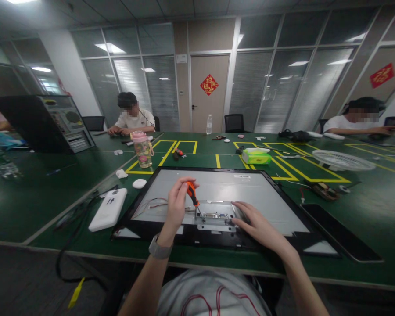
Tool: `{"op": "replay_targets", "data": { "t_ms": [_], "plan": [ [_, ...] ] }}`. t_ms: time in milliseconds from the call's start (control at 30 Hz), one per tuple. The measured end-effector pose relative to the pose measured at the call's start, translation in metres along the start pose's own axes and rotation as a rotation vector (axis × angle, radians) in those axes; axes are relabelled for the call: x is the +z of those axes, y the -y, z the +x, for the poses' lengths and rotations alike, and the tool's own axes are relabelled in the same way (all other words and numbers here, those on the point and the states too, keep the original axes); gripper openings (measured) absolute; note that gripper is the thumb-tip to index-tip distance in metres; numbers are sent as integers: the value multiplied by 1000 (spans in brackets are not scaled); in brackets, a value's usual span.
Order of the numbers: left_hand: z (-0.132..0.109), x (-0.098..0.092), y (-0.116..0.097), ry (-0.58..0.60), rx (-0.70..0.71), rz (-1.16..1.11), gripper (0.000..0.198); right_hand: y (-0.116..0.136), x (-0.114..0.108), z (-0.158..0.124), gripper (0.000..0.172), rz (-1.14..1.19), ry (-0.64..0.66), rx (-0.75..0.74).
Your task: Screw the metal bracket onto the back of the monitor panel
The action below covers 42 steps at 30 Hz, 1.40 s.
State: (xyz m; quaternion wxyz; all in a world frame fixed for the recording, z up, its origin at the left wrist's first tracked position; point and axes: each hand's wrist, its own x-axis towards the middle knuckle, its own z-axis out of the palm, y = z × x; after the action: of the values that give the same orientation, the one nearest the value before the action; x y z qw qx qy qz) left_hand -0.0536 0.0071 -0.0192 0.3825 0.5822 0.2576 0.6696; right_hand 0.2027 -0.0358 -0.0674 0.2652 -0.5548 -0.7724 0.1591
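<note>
A flat monitor panel lies back side up on the green table, with a small metal connector plate near its front edge. My left hand is closed round an orange-handled screwdriver, whose tip points down at the left end of the plate. My right hand lies flat with fingers spread on the panel, touching the plate's right side. Thin red and white wires run across the panel to the left of my left hand.
A white power brick and black cable lie left of the panel, a dark strip to its right. Farther off stand a pink-lidded bottle, a green tissue pack, a white fan and a computer case. Other people sit at the far side.
</note>
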Motion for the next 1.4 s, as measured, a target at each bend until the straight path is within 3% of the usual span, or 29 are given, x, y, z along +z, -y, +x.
{"op": "replay_targets", "data": {
  "t_ms": [133,333,533,833,900,1067,1300,1400],
  "plan": [
    [1,-2,2,-21,100,82,18,-2,1,2,54,4,-1,-2],
    [1,-2,3,-14,8,-31,27,-3,1,3,52,4,-17,-7],
    [0,-3,3,-17,88,63,17,-3,1,2,52,-3,-21,-7],
    [-1,-2,-1,67,-114,-222,29,-3,3,0,50,-32,-34,-14],
    [-1,-3,0,88,-122,-199,28,-2,3,0,50,-41,-45,-21],
    [1,-5,5,22,18,-19,14,-2,5,-1,49,-60,-59,-20],
    [-3,-2,0,77,-135,-139,35,-2,5,-1,50,-70,-52,-18],
    [-3,-2,0,59,-76,-41,29,0,4,-1,49,-65,-53,-20]
  ]
}}
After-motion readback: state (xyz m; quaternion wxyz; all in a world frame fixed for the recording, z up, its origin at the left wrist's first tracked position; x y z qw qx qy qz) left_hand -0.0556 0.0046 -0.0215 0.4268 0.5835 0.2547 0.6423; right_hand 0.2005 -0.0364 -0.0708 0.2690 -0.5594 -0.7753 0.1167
